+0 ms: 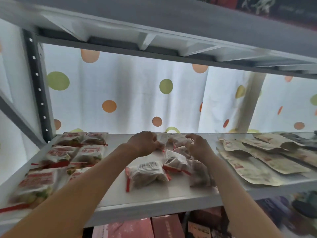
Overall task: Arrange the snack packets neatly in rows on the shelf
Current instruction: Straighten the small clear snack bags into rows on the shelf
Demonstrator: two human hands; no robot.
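On the white shelf (pixel 154 194), several red-and-white snack packets (pixel 75 152) lie in two neat columns at the left. A loose heap of the same packets (pixel 175 160) sits in the middle. My left hand (pixel 144 143) pinches the edge of a packet (pixel 164 140) at the back of the heap. My right hand (pixel 199 146) curls its fingers onto another packet (pixel 180 140) beside it. One packet (pixel 147 174) lies face down in front of the heap.
Several flat beige pouches (pixel 260 157) overlap at the shelf's right. A grey shelf board (pixel 171 31) hangs close above. A dotted white curtain (pixel 137 93) backs the shelf. Red boxes (pixel 164 225) stand on the level below. A grey upright (pixel 37 86) is at the left.
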